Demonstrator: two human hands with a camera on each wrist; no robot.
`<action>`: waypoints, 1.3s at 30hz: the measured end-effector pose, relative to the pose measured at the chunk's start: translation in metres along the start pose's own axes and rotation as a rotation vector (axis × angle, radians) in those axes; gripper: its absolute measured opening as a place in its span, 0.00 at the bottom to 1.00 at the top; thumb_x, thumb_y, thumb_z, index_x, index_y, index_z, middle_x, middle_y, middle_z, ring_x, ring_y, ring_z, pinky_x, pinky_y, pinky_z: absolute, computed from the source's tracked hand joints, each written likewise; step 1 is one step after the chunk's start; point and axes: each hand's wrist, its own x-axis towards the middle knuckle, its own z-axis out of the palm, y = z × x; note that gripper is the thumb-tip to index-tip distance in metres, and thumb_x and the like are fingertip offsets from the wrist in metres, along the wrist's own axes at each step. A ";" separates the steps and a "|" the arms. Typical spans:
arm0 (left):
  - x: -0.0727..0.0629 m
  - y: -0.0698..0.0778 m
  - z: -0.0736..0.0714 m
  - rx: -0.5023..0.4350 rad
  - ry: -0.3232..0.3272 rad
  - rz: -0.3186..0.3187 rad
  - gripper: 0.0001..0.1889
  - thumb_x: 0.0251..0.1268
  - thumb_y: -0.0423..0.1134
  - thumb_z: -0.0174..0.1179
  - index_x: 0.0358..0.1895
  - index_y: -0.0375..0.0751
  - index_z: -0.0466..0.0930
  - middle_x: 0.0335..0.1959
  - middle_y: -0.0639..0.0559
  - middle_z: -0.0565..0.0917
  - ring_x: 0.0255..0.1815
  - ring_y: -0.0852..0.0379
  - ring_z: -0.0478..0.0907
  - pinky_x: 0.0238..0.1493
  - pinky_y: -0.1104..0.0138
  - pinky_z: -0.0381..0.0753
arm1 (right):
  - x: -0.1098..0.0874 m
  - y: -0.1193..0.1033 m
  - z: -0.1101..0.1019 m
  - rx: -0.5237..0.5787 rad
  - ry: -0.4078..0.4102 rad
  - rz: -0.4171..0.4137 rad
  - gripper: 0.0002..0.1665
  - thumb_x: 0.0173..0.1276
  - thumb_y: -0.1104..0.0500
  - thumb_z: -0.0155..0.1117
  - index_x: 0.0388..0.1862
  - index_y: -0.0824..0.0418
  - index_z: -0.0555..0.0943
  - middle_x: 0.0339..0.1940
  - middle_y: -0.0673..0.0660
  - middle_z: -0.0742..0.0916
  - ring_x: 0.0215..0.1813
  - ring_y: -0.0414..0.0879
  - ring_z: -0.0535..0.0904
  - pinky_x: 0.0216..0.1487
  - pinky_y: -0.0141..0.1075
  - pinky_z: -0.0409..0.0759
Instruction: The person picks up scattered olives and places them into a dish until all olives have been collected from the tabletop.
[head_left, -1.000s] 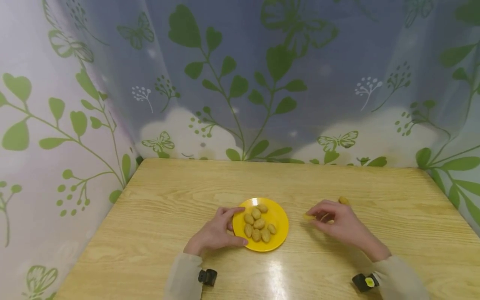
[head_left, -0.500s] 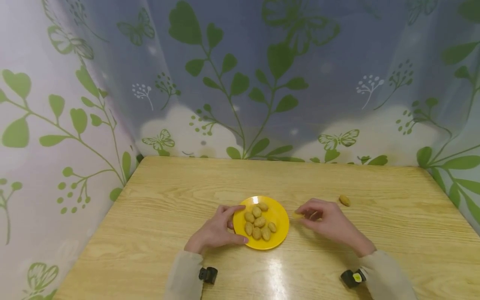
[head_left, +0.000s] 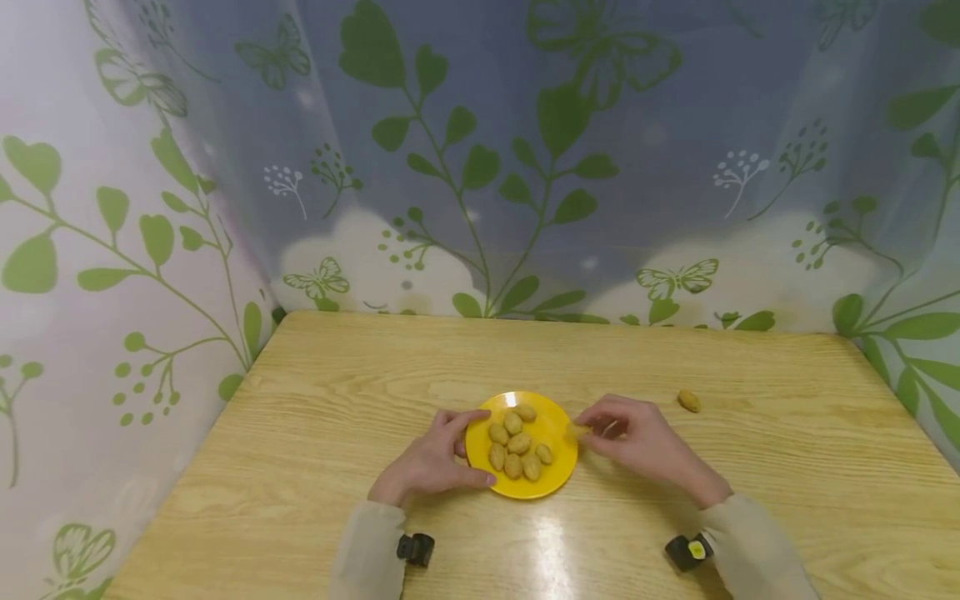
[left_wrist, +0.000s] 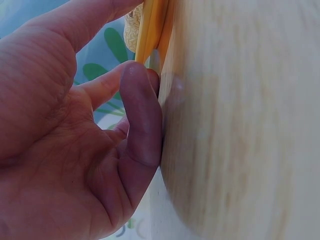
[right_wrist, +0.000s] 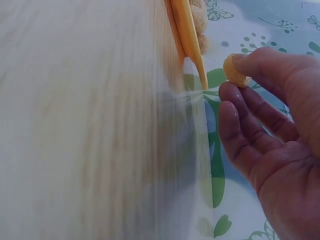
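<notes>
A round yellow plate (head_left: 557, 467) stands on the table with several tan, rough-shelled oval nuts (head_left: 519, 443) grouped on it. My left hand (head_left: 431, 462) holds the plate at its left side, index finger and thumb on the rim; in the left wrist view other fingers (left_wrist: 140, 115) curl low beside the table. Between thumb and fingertips my right hand (head_left: 633, 433) pinches another nut (right_wrist: 235, 71), which overlaps the plate's right rim in the head view. From the right wrist, this nut shows above the level of the plate's edge (right_wrist: 192, 37).
One more nut (head_left: 688, 401) lies on the wooden table (head_left: 337, 367), right of the plate and behind the right hand. A curtain (head_left: 480, 242) printed with leaves and butterflies borders the table's back and sides.
My right hand has carried the pinched nut leftward to the plate's right rim, uncovering the loose nut behind it. The left hand stays at the plate.
</notes>
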 end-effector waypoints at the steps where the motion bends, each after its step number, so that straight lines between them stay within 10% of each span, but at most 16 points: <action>1: 0.000 0.000 0.000 -0.001 0.000 0.001 0.47 0.53 0.51 0.78 0.78 0.55 0.65 0.67 0.44 0.66 0.46 0.56 0.73 0.44 0.62 0.71 | 0.001 0.000 0.001 0.000 0.001 -0.004 0.14 0.63 0.67 0.74 0.44 0.52 0.89 0.41 0.48 0.90 0.39 0.35 0.82 0.41 0.33 0.85; 39: 0.001 -0.001 0.000 -0.004 -0.002 -0.011 0.47 0.53 0.52 0.78 0.77 0.57 0.65 0.68 0.45 0.65 0.47 0.56 0.73 0.45 0.62 0.71 | 0.031 -0.013 0.030 0.011 -0.101 0.009 0.09 0.67 0.59 0.74 0.45 0.54 0.89 0.41 0.50 0.90 0.39 0.39 0.83 0.41 0.32 0.83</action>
